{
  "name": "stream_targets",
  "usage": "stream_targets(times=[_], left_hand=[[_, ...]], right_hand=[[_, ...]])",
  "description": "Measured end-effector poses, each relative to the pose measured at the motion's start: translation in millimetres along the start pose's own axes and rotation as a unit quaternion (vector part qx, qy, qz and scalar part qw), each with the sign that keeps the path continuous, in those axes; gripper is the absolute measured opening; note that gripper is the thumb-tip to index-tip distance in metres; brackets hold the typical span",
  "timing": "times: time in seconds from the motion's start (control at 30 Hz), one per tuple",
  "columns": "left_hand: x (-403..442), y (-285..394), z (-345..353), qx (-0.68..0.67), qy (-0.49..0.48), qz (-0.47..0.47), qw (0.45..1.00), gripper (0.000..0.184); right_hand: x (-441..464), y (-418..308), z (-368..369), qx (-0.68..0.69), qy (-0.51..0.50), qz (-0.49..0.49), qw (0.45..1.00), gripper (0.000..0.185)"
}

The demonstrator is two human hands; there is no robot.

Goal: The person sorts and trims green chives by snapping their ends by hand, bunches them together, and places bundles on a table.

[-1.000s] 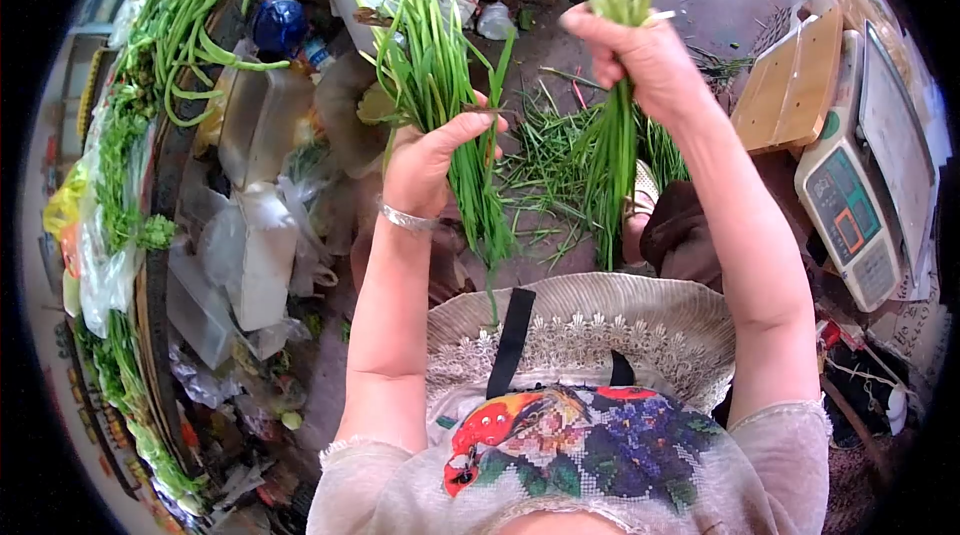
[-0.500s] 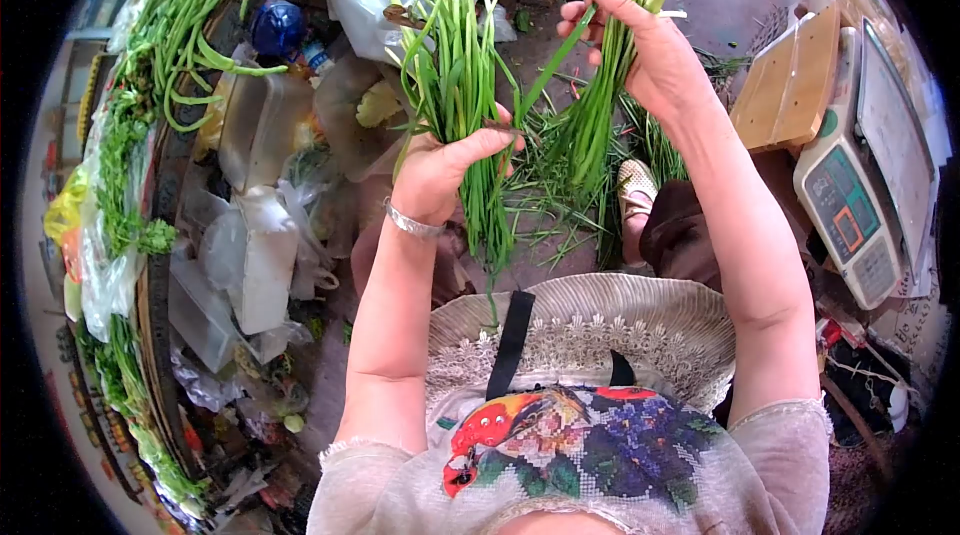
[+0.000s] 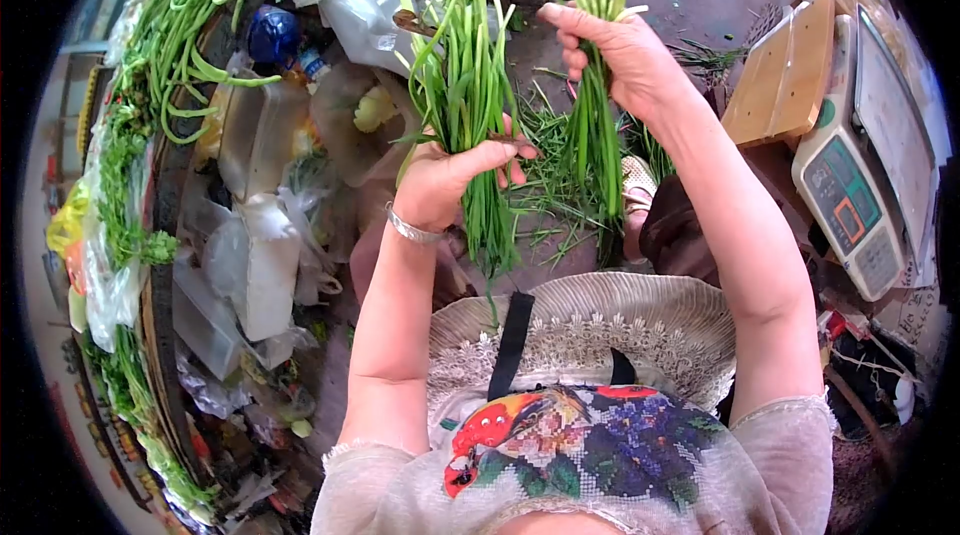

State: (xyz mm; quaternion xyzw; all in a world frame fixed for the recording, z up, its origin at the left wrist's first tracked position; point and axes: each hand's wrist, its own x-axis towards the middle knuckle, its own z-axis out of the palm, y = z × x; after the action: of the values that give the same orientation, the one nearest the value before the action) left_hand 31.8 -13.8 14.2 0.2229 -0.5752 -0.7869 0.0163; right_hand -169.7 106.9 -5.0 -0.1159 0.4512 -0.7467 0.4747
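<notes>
My left hand (image 3: 450,175) is closed around a thick bunch of garlic chives (image 3: 465,85), pale stem ends pointing up and away from me, leaves hanging below the fist. A thin dark brown strip (image 3: 522,144) sticks out by the left thumb; I cannot make out what it is. To the right, my right hand (image 3: 630,53) grips a slimmer bunch of garlic chives (image 3: 597,150) just below its cut stem ends. This bunch hangs nearly straight down, apart from the left one. Loose green leaves (image 3: 550,175) lie scattered on the floor beneath both hands.
Left of me runs a ledge with long green beans (image 3: 205,15) and leafy herbs (image 3: 125,175). Plastic bags, a white foam box (image 3: 270,265) and a blue bag (image 3: 274,33) crowd below it. A weighing scale (image 3: 850,205) and a wooden board (image 3: 785,75) stand at right.
My right hand has shifted slightly left, and its bunch hangs straighter. The leaf that slanted from that hand toward the left bunch no longer shows there. My left hand keeps its grip.
</notes>
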Motion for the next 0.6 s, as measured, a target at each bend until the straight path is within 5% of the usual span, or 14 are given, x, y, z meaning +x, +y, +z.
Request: stream_targets(times=[0.3, 0.43, 0.6], left_hand=[[-0.2, -1.2, 7.3, 0.048, -0.002, -0.02, 0.999, 0.024], [1.2, 3.0, -1.3, -0.041, 0.07, 0.0, 0.997, 0.023], [0.2, 3.8, -9.1, -0.062, 0.098, -0.01, 0.993, 0.024]], right_hand=[[3.5, 3.2, 5.7, 0.014, 0.006, 0.006, 1.0, 0.018], [7.9, -4.4, -10.9, 0.075, 0.0, -0.082, 0.994, 0.015], [1.7, -20.2, -18.2, 0.115, 0.004, -0.078, 0.99, 0.019]])
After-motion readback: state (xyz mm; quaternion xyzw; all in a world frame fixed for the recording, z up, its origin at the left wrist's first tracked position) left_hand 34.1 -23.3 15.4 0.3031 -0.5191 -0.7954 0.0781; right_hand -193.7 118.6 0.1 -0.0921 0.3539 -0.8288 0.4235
